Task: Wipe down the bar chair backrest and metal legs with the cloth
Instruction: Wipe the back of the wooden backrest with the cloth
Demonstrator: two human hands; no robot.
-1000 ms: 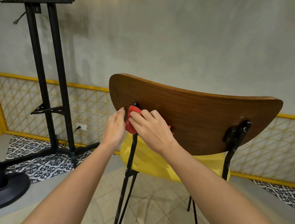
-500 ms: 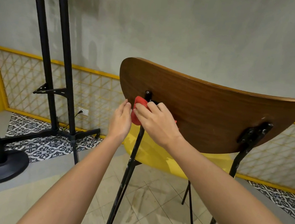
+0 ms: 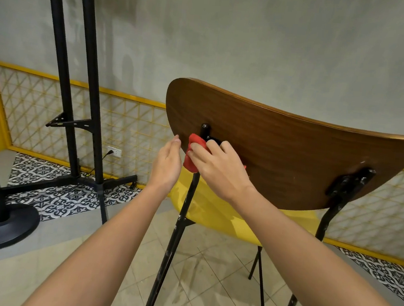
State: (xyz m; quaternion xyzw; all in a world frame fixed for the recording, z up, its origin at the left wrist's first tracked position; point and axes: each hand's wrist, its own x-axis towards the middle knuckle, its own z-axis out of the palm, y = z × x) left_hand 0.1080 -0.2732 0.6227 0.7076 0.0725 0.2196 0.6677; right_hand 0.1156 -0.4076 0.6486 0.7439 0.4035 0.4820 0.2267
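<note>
The right hand (image 3: 216,169) grips the red cloth (image 3: 191,158) against the black leg (image 3: 184,213), below the backrest (image 3: 283,157). Just beside it, the left hand (image 3: 167,164) hovers, fingers straight.

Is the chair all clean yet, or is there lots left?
Not yet. Nothing looks finished for sure. Right now the right hand holds the red cloth on the black post where it meets the wooden backrest, left hand open beside it. The other bracket, with white specks, and the long legs below remain.
</note>
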